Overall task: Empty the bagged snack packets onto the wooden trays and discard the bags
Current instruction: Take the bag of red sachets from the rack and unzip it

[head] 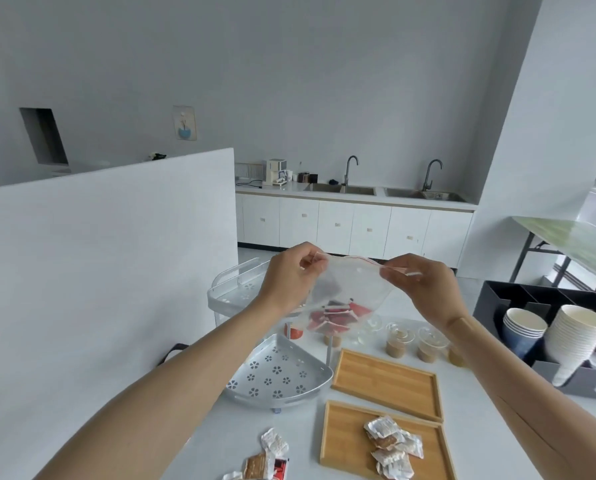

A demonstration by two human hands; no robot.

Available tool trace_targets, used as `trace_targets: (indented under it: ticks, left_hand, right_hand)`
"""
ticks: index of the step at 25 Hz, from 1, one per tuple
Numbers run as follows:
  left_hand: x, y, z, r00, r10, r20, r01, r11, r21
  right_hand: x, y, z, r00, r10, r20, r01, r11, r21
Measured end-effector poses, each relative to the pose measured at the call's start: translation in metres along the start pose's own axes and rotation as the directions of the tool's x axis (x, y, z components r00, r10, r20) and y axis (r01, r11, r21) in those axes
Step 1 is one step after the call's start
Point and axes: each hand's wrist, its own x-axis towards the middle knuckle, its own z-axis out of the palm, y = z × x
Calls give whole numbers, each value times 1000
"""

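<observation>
No text, brand or number can be read anywhere. The silver packets on the near wooden tray carry print too small and blurred to make out.

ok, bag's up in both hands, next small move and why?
Probably pull the bag mouth apart: the left hand and right hand each pinch its top edge, red packets sit at the bottom, and the far tray below is bare.

1 head-worn camera is looking forward and slightly down from close behind the raised hands, taking in the white table and the far counter.
</observation>
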Motion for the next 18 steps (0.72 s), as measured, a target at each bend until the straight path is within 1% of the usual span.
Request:
trace_targets:
  ticks: [3,6,9,11,12,15,16,18]
  left_hand:
    - [-25,1,36,995,-62,78,68,994,-87]
    - [-68,-9,77,964,-160,213,202,960,-193]
    - [-117,-31,119,901,-269,340,341,925,-170]
    - [-149,-43,145,864,-331,380,409,901,-143]
    - [-163,-49,157,849,-354,392,433,892,-133]
    - [-193,-58,188,816,-409,409,474,878,-68]
    - [-201,-62,196,802,-429,415,489,871,-44]
    - [-215,-66,211,773,-470,426,526,850,-16]
  right_hand:
    - [-27,27,-28,998,52,47,-53,998,20]
    - [-71,65,-47,976,130,173,-135,991,16]
    - [-125,100,-56,953,180,244,-174,984,-46]
    - [-159,122,-56,932,211,294,-190,977,-98]
    - [-175,133,-55,921,216,323,-179,974,-141]
    - [-216,163,-53,894,199,402,-65,944,-323]
    - [-227,170,-52,883,204,423,-43,932,-361]
    - [-247,181,-50,869,212,447,-31,925,-380]
